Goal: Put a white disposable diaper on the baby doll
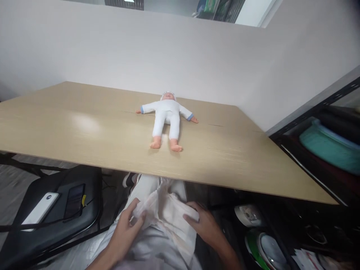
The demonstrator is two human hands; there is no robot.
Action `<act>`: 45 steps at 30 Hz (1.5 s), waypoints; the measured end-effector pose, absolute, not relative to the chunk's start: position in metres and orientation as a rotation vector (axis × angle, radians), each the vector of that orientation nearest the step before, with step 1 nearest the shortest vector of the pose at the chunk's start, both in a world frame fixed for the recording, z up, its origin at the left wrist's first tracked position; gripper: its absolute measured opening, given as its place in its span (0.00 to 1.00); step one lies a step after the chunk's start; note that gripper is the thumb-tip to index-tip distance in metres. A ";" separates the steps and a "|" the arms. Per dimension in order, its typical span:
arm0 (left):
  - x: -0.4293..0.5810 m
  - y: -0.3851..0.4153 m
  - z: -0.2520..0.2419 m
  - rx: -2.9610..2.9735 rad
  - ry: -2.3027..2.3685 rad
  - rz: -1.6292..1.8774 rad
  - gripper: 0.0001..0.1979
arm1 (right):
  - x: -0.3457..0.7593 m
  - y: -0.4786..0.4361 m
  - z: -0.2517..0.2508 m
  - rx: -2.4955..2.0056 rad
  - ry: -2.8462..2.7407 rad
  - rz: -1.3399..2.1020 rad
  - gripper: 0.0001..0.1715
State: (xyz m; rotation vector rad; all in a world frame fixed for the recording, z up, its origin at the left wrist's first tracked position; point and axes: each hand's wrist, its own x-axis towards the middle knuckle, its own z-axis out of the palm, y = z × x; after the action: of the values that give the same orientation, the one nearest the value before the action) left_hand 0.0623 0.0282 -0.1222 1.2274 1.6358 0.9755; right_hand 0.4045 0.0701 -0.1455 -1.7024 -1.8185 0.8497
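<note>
Over my lap, both hands hold a thin, whitish, crumpled cloth (176,215) below the table's front edge. My left hand (129,221) pinches its left side between thumb and fingers. Its right side, which looks folded or rolled, is gripped by my right hand (204,221). The cloth hangs spread between the two hands, and its exact kind is not clear. Beyond it, a baby doll (168,108) lies on its back on the wooden table (107,138), arms stretched out and feet towards me. It wears a white suit with blue cuffs and a white cap. Neither hand touches it.
On the left, a black chair (84,176) bears a white phone or power bank (41,210) and a dark phone (74,200). At right stands a dark shelf rack (305,165) with a teal item (329,144). A pale wall (140,48) borders the table's far side.
</note>
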 end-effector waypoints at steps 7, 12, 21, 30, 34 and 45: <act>0.051 0.054 -0.003 1.431 1.318 0.989 0.25 | 0.363 0.082 -0.065 -1.304 -1.529 1.254 0.56; 0.039 0.114 0.049 1.488 0.987 1.096 0.22 | 0.335 0.132 -0.010 -1.020 -1.455 1.165 0.45; 0.020 0.256 0.077 1.754 1.069 1.098 0.20 | 0.358 0.241 0.059 -1.262 -1.794 0.861 0.26; 0.013 0.394 0.044 1.870 1.247 0.961 0.22 | 0.392 0.369 0.044 -1.406 -1.964 0.579 0.37; 0.007 0.420 0.021 1.872 1.236 0.924 0.23 | 0.400 0.394 0.023 -1.369 -1.983 0.628 0.36; -0.003 0.424 -0.011 1.849 1.227 0.805 0.21 | 0.409 0.387 -0.004 -1.463 -1.856 0.671 0.32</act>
State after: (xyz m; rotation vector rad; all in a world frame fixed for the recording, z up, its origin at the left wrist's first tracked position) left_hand -0.0026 0.4241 -0.0110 1.8487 1.2270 0.8054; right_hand 0.4092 0.3874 -0.0038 -1.4628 -1.8556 0.6709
